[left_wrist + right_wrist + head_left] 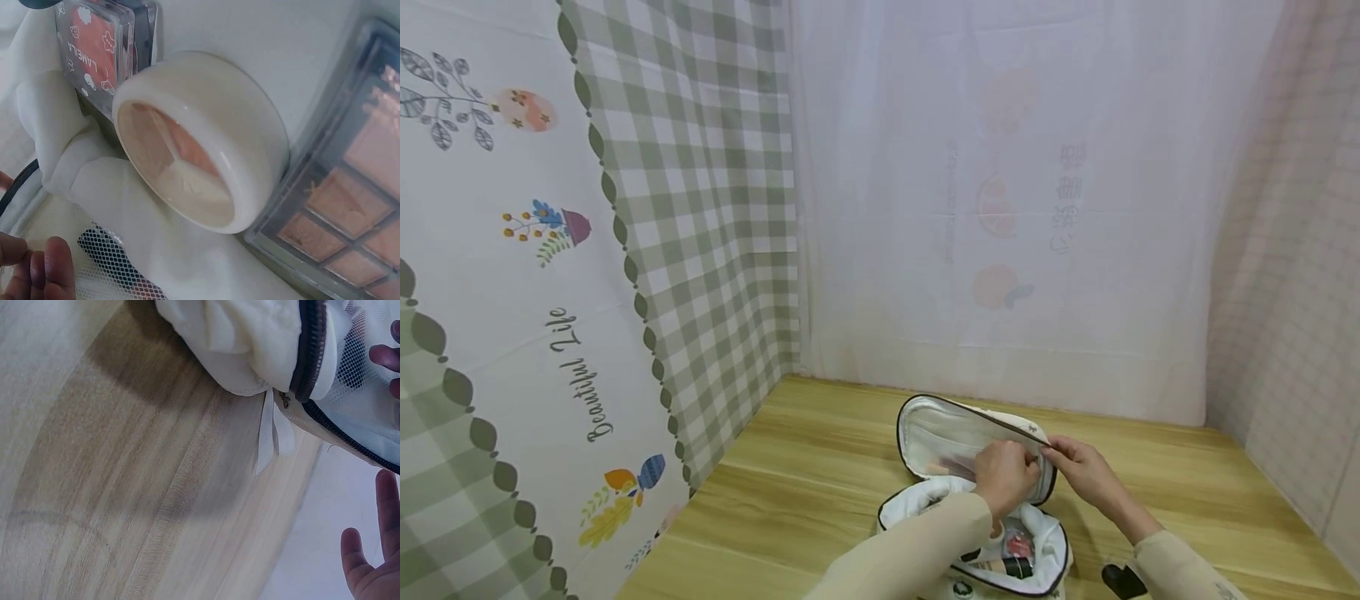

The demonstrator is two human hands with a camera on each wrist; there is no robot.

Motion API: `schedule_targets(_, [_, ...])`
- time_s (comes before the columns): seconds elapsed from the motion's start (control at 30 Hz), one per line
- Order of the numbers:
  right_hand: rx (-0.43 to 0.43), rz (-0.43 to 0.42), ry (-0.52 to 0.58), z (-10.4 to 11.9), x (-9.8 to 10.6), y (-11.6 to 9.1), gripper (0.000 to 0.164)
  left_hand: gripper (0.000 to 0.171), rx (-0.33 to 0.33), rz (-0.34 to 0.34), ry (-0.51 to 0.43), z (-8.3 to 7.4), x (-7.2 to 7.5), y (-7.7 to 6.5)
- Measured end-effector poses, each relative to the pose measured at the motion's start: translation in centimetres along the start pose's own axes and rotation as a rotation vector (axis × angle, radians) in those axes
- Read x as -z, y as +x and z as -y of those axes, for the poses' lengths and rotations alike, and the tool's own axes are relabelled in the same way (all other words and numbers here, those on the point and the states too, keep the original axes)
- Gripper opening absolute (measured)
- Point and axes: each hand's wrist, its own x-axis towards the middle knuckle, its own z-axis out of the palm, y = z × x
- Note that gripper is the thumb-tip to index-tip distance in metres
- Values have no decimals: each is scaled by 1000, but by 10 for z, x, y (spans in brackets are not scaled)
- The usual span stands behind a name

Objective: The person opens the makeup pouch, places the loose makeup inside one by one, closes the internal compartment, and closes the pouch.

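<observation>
A white makeup bag (1060,542) with dark zipper edging stands unzipped on the table, its lid (917,425) raised. Inside the lid is a mesh pocket (955,446) with a dark item (112,253) behind the net. My left hand (1006,475) reaches over the bag, fingers curled, thumb and fingertips together at the pocket's right end; I cannot tell what small part they pinch. My right hand (1086,475) holds the lid's right edge between thumb and fingers. In the left wrist view the bag holds a round cream-coloured compact (250,112), a square blush compact (94,50) and a powder palette (350,206).
A small black object (1123,579) lies by the right sleeve. The wood-grain table (820,467) runs back to a white curtain (887,250), with a green checked cloth (700,167) on the left. White ribbon ends (272,431) hang from the bag's side.
</observation>
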Motion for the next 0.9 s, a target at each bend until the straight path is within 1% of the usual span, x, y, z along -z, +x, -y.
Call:
schedule_targets(0.2, [15, 1, 0, -4, -1, 1, 28, 31, 7, 4, -40, 4, 2, -1])
schedule_targets(0.3, [18, 2, -7, -5, -1, 1, 29, 32, 3, 1, -40, 6, 3, -1])
schedule_targets(0.53, [28, -5, -30, -4, 0, 2, 29, 26, -23, -25, -3, 8, 8, -1])
schedule_targets(0.67, [36, 3, -17, -2, 0, 2, 29, 22, -38, -50, 10, 10, 10, -2])
schedule_targets(0.9, [36, -1, -32, -3, 0, 3, 28, 12, -46, -57, 17, 15, 11, -2])
